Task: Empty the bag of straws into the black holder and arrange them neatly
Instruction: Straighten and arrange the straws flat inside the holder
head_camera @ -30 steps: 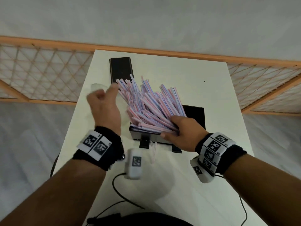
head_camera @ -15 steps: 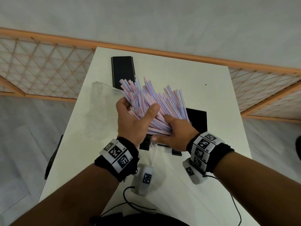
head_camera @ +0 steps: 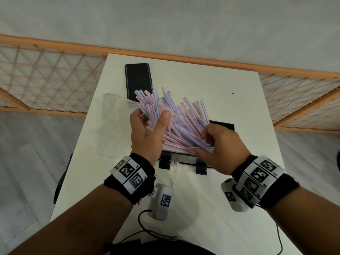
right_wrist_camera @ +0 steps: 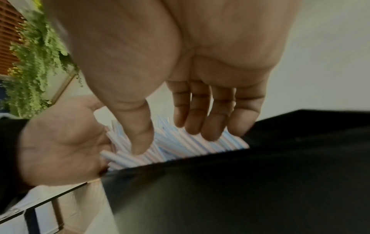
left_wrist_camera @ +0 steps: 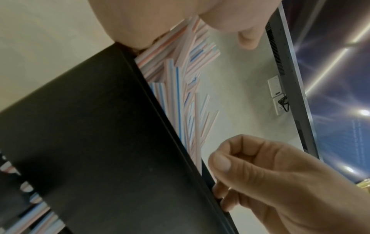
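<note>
A thick bunch of pink- and blue-striped straws (head_camera: 176, 116) fans up and away out of the black holder (head_camera: 184, 160) at the table's middle. My left hand (head_camera: 150, 117) grips the left part of the bunch, thumb across the front. My right hand (head_camera: 204, 142) pinches the near ends of a few straws at the holder's right side. The left wrist view looks past the holder's wall (left_wrist_camera: 100, 142) at the straws (left_wrist_camera: 180, 95). In the blurred right wrist view the fingertips (right_wrist_camera: 200, 131) touch the straws (right_wrist_camera: 180, 147). The empty clear bag (head_camera: 110, 115) lies flat to the left.
A flat black panel (head_camera: 138, 80) lies at the table's far left, partly behind the straws. One loose straw (head_camera: 175, 173) pokes out under the holder's front. A wooden lattice railing (head_camera: 46, 80) runs behind the white table (head_camera: 220, 89). Cables trail off the near edge.
My left hand came in from the left, closed round the bunch and slid up it. My right hand eased from a full grip to a pinch at the near right.
</note>
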Available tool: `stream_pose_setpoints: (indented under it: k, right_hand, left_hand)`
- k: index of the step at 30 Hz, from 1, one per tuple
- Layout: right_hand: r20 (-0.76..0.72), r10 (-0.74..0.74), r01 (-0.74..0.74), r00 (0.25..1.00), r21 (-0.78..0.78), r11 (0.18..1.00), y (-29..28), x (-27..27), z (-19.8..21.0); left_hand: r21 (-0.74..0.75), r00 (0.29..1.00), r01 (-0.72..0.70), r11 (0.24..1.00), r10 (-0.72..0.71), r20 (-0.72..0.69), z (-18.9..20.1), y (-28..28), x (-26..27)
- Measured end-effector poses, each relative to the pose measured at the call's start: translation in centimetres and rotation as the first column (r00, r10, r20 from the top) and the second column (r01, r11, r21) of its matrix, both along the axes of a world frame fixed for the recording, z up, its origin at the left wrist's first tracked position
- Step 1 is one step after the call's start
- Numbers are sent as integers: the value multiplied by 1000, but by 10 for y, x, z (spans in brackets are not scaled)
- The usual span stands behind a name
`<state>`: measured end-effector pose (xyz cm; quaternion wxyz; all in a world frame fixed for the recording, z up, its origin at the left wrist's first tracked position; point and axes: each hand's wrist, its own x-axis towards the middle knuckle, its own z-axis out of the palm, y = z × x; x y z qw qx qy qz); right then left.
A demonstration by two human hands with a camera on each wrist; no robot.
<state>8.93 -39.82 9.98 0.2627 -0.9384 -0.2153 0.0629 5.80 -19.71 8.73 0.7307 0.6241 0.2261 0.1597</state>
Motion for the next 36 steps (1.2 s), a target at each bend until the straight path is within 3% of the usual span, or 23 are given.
stream_pose_setpoints:
  k: [6,13,16,21,32,36]
  right_hand:
    - [-170,138,-176,976,-236,956,12,-11,-21]
    - [-281,78,-189,956,-394,899,32,-6,-21]
    - [-272,36,-181,962,-528,830,35,-1,-21]
    - [-457,-81,-158,886,-461,873,41,6,-23]
    - [-465,-43,-188,884,-437,880,65,15,-14]
    - [-550,-12,-255,835,-406,878,73,19,-15]
  left_hand:
    - [4,1000,-17,1000,17,26,-8,-4,1]
    - [31,1000,-6,999,5,31,-12,-2,0]
    - [50,999,-4,999,2,44,-13,-2,0]
    - [66,1000,-4,998,2,29,-15,-2,0]
    - [62,1000,8,998,-9,13,-13,-2,-1]
    - [63,1000,15,998,-16,13,-11,-3,-2]
